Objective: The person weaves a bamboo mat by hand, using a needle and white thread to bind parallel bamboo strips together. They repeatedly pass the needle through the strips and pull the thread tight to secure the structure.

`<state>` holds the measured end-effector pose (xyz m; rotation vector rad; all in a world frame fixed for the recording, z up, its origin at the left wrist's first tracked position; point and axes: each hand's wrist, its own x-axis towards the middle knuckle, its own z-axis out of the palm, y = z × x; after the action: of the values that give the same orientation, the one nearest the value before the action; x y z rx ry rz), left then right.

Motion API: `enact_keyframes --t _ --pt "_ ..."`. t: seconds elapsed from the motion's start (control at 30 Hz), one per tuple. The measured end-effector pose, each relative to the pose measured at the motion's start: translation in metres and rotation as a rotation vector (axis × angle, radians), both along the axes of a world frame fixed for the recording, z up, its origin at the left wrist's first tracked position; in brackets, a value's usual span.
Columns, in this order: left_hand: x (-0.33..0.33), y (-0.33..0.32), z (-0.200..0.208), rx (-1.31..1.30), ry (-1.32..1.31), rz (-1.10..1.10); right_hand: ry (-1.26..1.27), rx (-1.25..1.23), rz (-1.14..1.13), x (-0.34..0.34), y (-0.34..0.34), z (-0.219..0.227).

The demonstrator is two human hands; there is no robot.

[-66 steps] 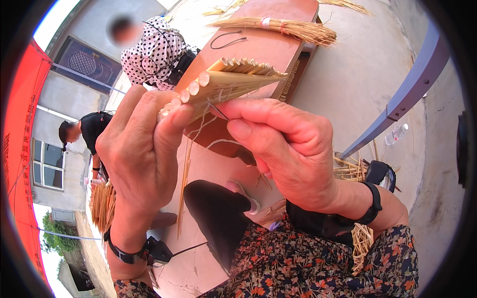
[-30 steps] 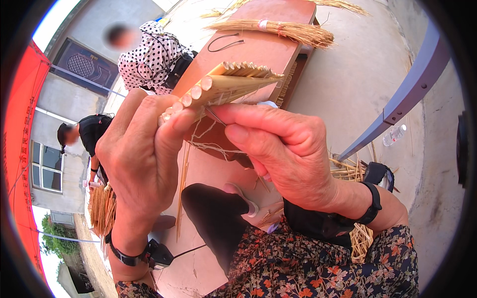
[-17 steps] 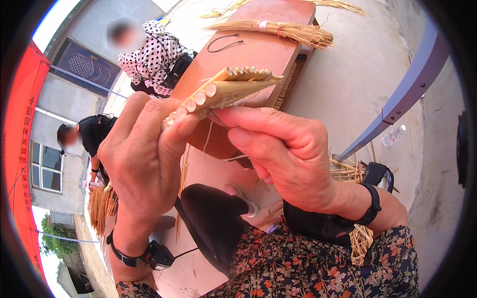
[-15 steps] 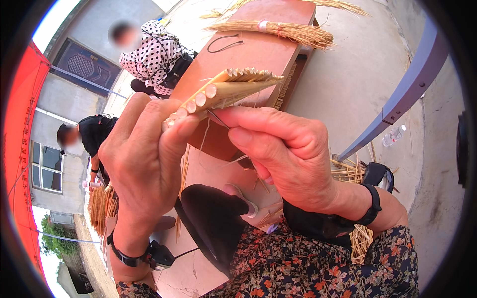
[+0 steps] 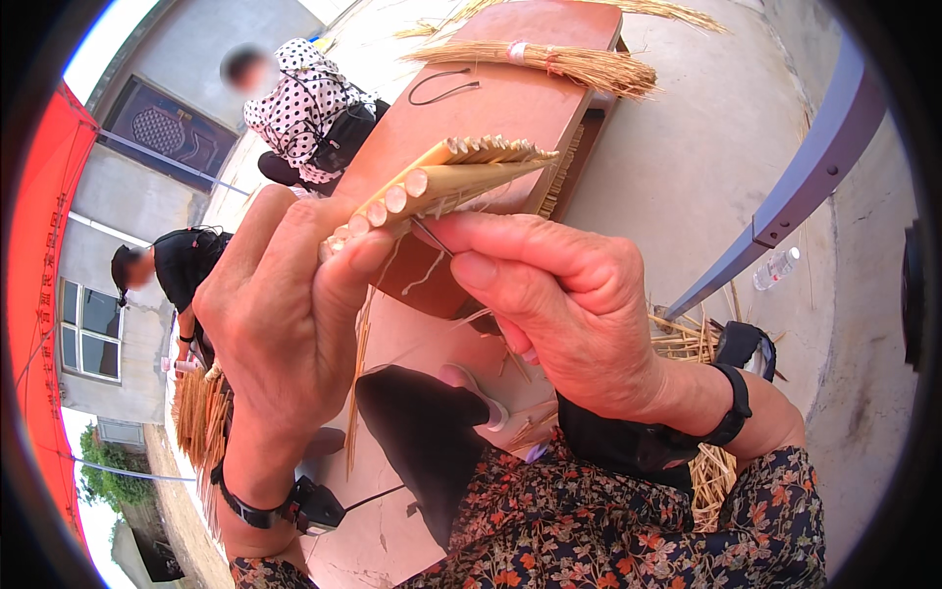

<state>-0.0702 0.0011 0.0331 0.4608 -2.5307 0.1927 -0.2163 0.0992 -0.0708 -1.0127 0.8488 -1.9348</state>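
In my left hand (image 5: pixel 285 285) is a small piece of woven straw (image 5: pixel 461 179), made of pale stalks laid side by side with cut round ends showing. My left fingers and thumb pinch it by its left end. My right hand (image 5: pixel 564 304) grips a thin metal needle (image 5: pixel 432 238) between thumb and forefinger, its tip against the underside of the straw piece. Loose pale thread (image 5: pixel 417 280) dangles below the work. The needle's far end is hidden by my fingers.
A brown table (image 5: pixel 500 98) ahead bears a tied straw bundle (image 5: pixel 549 64) and a dark cord loop (image 5: pixel 442 86). Two people sit at left, one in a polka-dot top (image 5: pixel 304 98). A blue-grey metal post (image 5: pixel 785 206) slants at right, near a plastic bottle (image 5: pixel 777 268).
Both hands and the straw piece stay almost in place. The loose thread hangs differently beneath the work. The person in polka dots has shifted slightly.
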Motion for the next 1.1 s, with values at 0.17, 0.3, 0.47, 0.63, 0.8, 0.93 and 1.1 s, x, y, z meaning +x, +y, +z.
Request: enact_keyframes --t 0.17,0.3,0.47,0.63,0.8,0.93,1.1 --pt "0.0027 0.002 0.0014 0.036 -0.024 0.028 -0.037 -0.006 0.005 0.0025 -0.0016 -0.0007" --pt "0.0037 0.0017 0.0009 0.029 -0.027 0.008 -0.024 0.006 0.025 0.0023 0.0011 -0.0005" --pt "0.0034 0.0026 0.0002 0.038 -0.019 0.022 -0.025 0.022 0.029 0.0018 0.0025 0.0003" --pt "0.0038 0.0029 0.0016 0.038 -0.034 0.038 -0.005 0.014 0.032 0.0012 0.0023 -0.0012" --pt "0.0039 -0.0014 -0.0025 -0.028 0.011 -0.018 -0.009 0.004 0.024 0.0034 0.0042 -0.0019" --pt "0.005 -0.0045 -0.0027 -0.052 0.032 -0.044 -0.054 0.026 0.05 0.0045 0.0051 0.0009" --pt "0.0054 -0.0026 -0.0013 -0.074 0.013 -0.036 0.033 0.023 -0.03 0.0067 0.0073 0.0053"
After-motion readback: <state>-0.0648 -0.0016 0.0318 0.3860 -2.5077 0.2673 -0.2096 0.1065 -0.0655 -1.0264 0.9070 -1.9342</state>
